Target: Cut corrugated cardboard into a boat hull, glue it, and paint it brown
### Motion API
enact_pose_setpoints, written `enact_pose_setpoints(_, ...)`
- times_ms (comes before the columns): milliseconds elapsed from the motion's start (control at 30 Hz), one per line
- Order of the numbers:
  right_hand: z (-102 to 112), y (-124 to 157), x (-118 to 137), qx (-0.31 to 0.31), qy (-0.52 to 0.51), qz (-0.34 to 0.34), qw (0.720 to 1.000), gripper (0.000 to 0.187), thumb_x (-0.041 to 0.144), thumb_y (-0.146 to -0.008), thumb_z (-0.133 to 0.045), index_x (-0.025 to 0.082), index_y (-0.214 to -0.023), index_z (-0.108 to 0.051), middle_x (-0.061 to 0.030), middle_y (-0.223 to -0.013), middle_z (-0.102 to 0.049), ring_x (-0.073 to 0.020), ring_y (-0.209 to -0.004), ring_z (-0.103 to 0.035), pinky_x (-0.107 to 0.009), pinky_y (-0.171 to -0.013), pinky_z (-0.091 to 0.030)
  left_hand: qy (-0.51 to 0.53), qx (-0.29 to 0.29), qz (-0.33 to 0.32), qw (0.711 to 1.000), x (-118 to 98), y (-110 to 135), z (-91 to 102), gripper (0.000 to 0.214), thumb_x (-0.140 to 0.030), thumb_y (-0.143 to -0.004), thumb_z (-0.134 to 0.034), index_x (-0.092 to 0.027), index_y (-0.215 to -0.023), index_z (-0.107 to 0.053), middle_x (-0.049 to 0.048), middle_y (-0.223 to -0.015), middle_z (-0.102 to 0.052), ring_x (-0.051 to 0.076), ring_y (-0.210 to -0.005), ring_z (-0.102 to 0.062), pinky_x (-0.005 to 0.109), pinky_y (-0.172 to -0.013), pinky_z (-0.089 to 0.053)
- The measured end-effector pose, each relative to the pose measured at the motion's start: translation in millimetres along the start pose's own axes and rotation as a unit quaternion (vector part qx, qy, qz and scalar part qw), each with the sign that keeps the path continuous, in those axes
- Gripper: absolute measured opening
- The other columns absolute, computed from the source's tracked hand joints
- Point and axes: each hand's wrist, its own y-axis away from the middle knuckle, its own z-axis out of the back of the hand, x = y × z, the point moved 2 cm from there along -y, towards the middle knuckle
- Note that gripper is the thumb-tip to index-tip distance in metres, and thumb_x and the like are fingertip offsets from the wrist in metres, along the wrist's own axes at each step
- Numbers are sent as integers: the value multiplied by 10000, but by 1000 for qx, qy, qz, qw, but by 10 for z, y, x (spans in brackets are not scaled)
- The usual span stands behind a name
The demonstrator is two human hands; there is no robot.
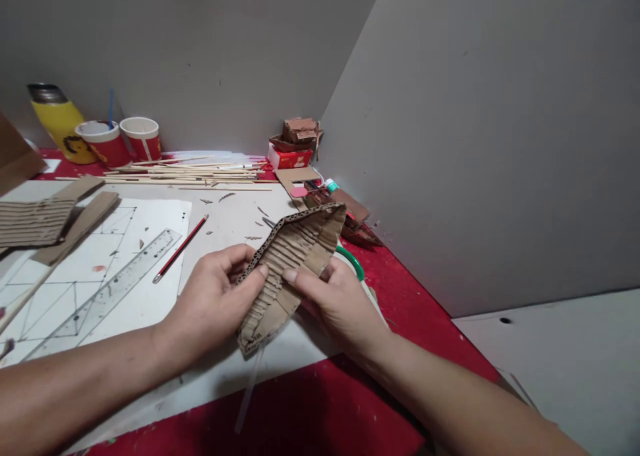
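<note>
Both my hands hold a curved piece of corrugated cardboard (pixel 293 259) above the table, its ribbed side facing me. My left hand (pixel 215 299) grips its left edge, thumb pressed on the ribs. My right hand (pixel 337 303) grips it from the right and below, thumb on the face. Both hands are closed on it.
A clear ruler (pixel 107 289) and a red pencil (pixel 181 248) lie on a white drawing sheet (pixel 150 296). More ribbed cardboard (pixel 35 219) sits at left. Wooden sticks (pixel 185 171), two red cups (pixel 141 138), a yellow bottle (pixel 60 119) and a small cardboard model (pixel 299 135) stand at the back. Grey walls close the right.
</note>
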Motion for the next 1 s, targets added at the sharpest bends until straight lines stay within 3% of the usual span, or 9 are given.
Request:
enact_pose_setpoints(133,-12,-4,13,-13,27,3,1000,215,181,-700,-747,189,-910,-698,-6,-876,-763,-209,-828,-707,-307,-743,-559,4,12,12,1000,-3,15,-13,144,-304,-856,-590,-167,-857,-637,16,-790,-674,183,-754,-636,278,-683,-519)
enact_pose_setpoints(367,-50,-16,79,-20,87,42,995,135,132,-703,-690,174,-830,-671,8,-795,-757,-166,-716,-700,-266,-692,-552,-100,3,-7,995,-46,4,-15,185,-299,-847,-580,-141,-779,-649,32,-739,-680,175,-670,-602,264,-605,-491)
enact_pose_setpoints(467,-49,-41,82,-11,90,56,994,122,144,-716,-667,176,-834,-673,-2,-819,-762,-177,-754,-707,-286,-730,-560,-85,8,-19,996,-21,-5,-22,197,-302,-871,-564,-134,-839,-661,40,-777,-687,186,-723,-619,274,-650,-503)
enact_pose_setpoints(600,-21,-38,64,-1,64,9,998,215,197,-740,-681,195,-954,-668,-24,-959,-761,-194,-838,-711,-303,-752,-560,-44,-14,-32,998,-26,-12,-8,210,-306,-887,-577,-137,-960,-678,48,-884,-710,202,-833,-640,285,-745,-517)
enact_pose_setpoints(733,-23,-2,52,-7,65,-14,998,290,194,-694,-734,206,-972,-651,-19,-918,-765,-196,-781,-712,-309,-710,-569,-4,-29,-18,999,-48,-12,11,236,-302,-899,-567,-147,-1041,-675,60,-978,-730,208,-866,-661,304,-778,-529)
enact_pose_setpoints(867,-37,2,42,-20,72,-13,997,242,199,-668,-756,193,-891,-663,-18,-861,-766,-207,-772,-715,-344,-769,-569,22,7,-13,1000,-63,5,-13,197,-226,-858,-611,-149,-1025,-681,44,-960,-741,194,-859,-677,275,-764,-534)
enact_pose_setpoints(1000,-42,0,55,-17,90,-1,996,220,207,-674,-745,191,-877,-662,-21,-837,-762,-212,-772,-715,-351,-762,-568,6,9,-9,1000,-82,19,-24,163,-153,-816,-618,-146,-963,-689,32,-914,-741,185,-848,-673,256,-750,-525)
